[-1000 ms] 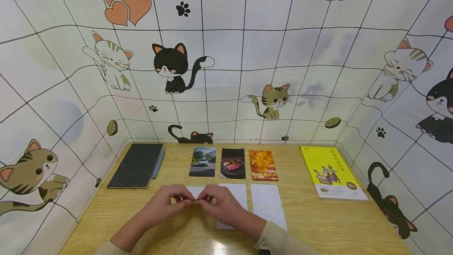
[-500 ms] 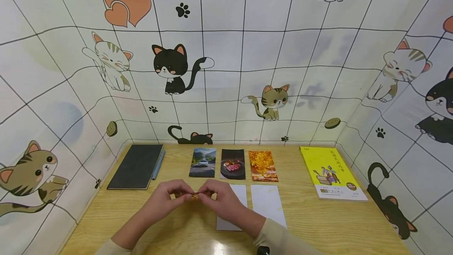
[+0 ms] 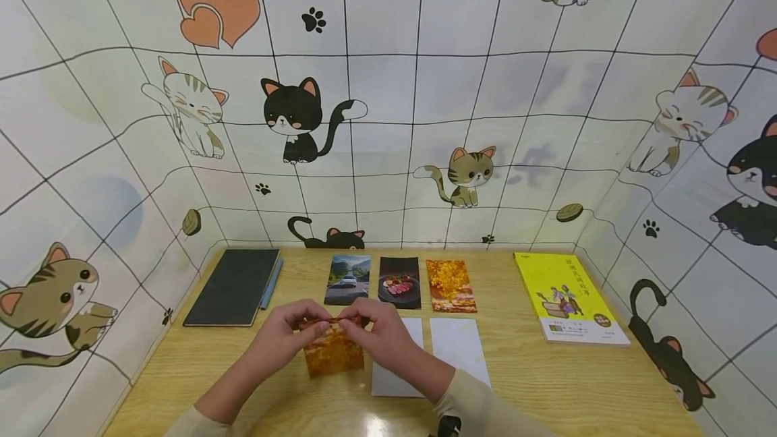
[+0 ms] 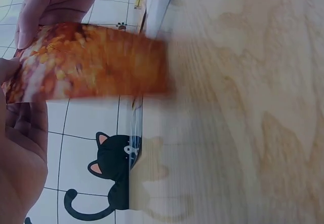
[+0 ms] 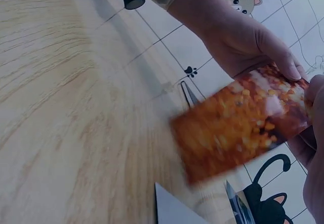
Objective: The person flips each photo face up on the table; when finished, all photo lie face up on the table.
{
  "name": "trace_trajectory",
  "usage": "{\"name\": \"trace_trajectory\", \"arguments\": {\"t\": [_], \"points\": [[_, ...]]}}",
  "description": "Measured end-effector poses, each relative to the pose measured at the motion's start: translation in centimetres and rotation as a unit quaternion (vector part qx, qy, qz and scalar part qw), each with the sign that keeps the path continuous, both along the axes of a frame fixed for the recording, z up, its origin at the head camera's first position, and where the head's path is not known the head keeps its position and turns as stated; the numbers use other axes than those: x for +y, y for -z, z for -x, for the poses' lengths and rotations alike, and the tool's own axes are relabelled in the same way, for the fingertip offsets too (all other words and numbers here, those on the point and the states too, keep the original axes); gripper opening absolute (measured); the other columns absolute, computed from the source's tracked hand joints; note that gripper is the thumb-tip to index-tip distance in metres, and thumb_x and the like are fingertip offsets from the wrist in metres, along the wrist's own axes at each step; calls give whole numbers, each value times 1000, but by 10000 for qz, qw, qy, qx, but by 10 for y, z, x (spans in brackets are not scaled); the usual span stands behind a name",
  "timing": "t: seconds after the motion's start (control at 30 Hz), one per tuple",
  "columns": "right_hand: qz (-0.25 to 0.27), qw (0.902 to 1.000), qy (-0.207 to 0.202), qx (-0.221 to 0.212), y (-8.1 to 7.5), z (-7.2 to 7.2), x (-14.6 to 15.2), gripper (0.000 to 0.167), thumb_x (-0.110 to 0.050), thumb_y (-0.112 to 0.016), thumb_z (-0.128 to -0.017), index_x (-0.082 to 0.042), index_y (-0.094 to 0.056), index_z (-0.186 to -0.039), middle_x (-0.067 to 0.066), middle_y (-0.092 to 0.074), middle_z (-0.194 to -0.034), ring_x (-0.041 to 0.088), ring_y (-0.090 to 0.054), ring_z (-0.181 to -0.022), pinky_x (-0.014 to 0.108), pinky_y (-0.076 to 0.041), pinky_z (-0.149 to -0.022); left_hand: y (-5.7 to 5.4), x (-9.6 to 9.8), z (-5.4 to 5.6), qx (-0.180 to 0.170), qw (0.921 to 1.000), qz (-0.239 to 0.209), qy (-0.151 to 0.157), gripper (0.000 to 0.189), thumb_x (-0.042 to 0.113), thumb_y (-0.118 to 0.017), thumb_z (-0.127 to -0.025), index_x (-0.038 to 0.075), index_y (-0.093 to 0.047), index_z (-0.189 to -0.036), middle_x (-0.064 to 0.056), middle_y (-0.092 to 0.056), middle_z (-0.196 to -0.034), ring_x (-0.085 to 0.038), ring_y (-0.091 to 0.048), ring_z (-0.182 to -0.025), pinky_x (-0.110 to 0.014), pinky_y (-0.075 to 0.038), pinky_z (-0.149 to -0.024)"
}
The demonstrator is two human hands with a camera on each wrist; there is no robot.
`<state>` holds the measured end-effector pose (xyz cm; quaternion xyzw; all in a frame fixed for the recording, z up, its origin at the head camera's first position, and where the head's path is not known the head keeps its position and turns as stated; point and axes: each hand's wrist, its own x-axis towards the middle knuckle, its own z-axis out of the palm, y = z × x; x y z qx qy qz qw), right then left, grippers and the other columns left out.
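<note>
A photo card (image 3: 334, 355) with orange autumn leaves hangs above the table, its picture facing me. Its upper edge is pinched between thumb and fingers of my left hand (image 3: 288, 334) and of my right hand (image 3: 384, 337), which almost meet. In the left wrist view the card's (image 4: 101, 64) lower end is blurred. Beyond the hands lie three picture cards in a row: a car on a road (image 3: 347, 280), a plate of meat (image 3: 398, 283) and yellow autumn trees (image 3: 452, 286). Two white cards lie nearer, one (image 3: 396, 383) partly under my right hand and forearm, the other (image 3: 459, 346) beside it.
At the back left lies a black notebook (image 3: 231, 287), with a blue item (image 3: 271, 284) along its right side. A yellow book (image 3: 570, 295) lies at the right. Cloth walls (image 3: 388, 86) printed with cats enclose the wooden table (image 3: 546, 390) at the back and sides.
Both hands have risen a little, and the card between them has swung from edge-on to showing its orange picture. The white card formerly seen behind the hands is no longer on the table there.
</note>
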<state>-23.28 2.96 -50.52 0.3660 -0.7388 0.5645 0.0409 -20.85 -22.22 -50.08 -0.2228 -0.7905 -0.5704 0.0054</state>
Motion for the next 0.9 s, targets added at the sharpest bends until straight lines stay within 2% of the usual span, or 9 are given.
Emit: {"name": "trace_trajectory", "arguments": {"t": [0.13,0.27,0.37,0.5,0.73,0.9], "points": [[126,9999,-76,-63,-3,1,-1,11,-18,-73,-110,-18,-83,-113,-2,-78,-99,6,-61,-68,25,-54,-60,-2,2,0,-418,9983,-399,66,11,17,-70,-111,14,-78,-118,-17,-76,-108,-20,-71,-73,-37,-62,-59],[159,9995,-84,-270,-4,2,-1,11,-18,-72,-110,-17,-83,-114,1,-78,-96,5,-59,-63,24,-51,-58,-3,3,2,-590,9973,-437,-90,12,19,-72,-110,12,-78,-118,-14,-76,-111,-22,-75,-80,-37,-63,-60],[176,9990,-47,-417,-5,3,-1,11,-18,-73,-110,-17,-82,-115,2,-78,-94,6,-57,-62,22,-48,-58,-2,4,3,-614,9970,-441,-157,12,19,-72,-110,11,-78,-117,-12,-76,-112,-24,-76,-85,-36,-63,-61],[193,9980,-28,-596,-5,4,-1,11,-19,-73,-110,-16,-82,-115,2,-77,-91,6,-54,-60,21,-45,-58,-3,5,4,-628,9964,-554,-122,14,17,-71,-111,6,-77,-117,-15,-75,-113,-24,-77,-85,-35,-63,-62],[87,9972,-4,-741,-6,4,0,12,-22,-72,-111,-19,-82,-116,0,-76,-91,6,-55,-60,21,-47,-58,-3,6,3,-645,9958,-640,-101,16,16,-70,-111,5,-76,-119,-17,-75,-116,-20,-75,-82,-35,-64,-65],[117,9961,-6,-870,-6,5,1,12,-22,-72,-111,-19,-82,-117,-1,-77,-94,8,-61,-65,22,-51,-60,-3,7,3,-788,9945,-683,-114,17,18,-71,-111,5,-75,-120,-16,-74,-117,-17,-73,-78,-32,-62,-63]]}}
